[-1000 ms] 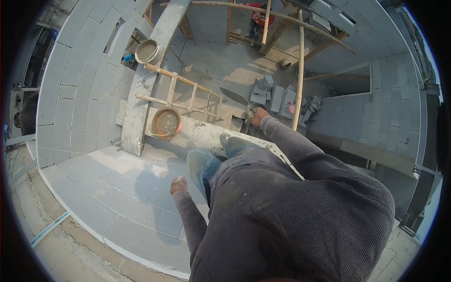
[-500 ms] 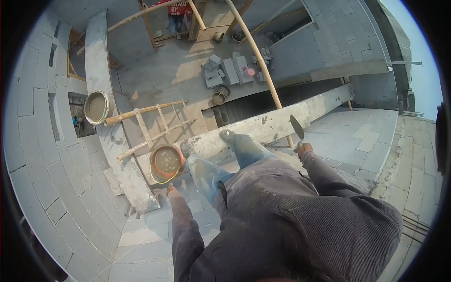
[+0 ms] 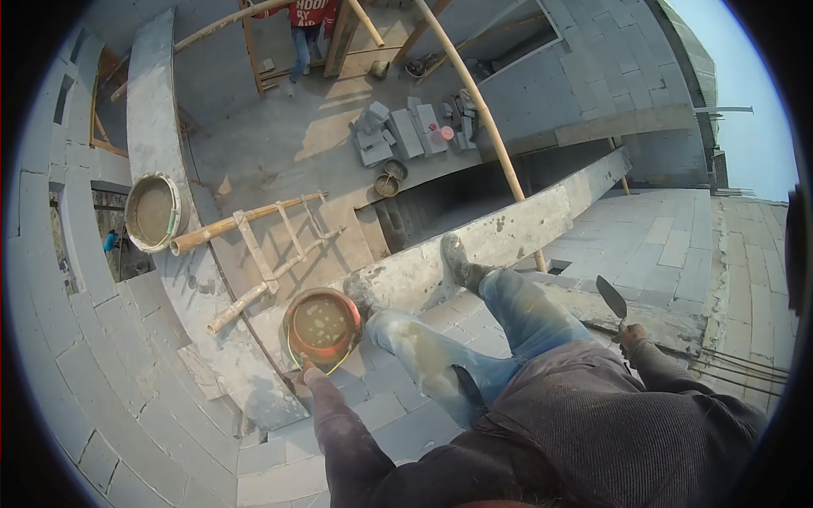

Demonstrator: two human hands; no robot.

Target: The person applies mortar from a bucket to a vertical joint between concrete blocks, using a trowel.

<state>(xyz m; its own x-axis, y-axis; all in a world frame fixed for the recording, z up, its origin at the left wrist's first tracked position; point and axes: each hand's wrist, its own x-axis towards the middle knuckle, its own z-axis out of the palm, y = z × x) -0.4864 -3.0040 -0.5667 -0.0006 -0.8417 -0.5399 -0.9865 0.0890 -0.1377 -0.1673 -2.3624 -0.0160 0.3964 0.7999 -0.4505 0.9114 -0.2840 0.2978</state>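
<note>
My left hand [image 3: 310, 371] is at the near side of an orange bucket [image 3: 352, 320], its fingers closed on the thin yellowish handle. Grey, wet-looking mix with pale spots fills the bucket, which stands by my left foot on a concrete plank [image 3: 402, 284]. Out to the right, my right hand [image 3: 631, 337] is wrapped round the grip of a trowel [image 3: 611, 297], whose dark blade points up and away from me. My boot [image 3: 458, 258] rests on the same plank.
A pale bucket of grey mix [image 3: 155, 212] sits on the left concrete beam [image 3: 152, 110]. A wooden ladder [image 3: 254, 222] leans between. Far below are grey blocks [image 3: 408, 134], small buckets [image 3: 387, 184] and a person in a red top [image 3: 312, 15]. A bamboo pole [image 3: 474, 93] rises beyond the plank.
My view has shifted and moved nearer the orange bucket. My left hand has come up to its handle. My right hand, still with the trowel, appears farther right and lower.
</note>
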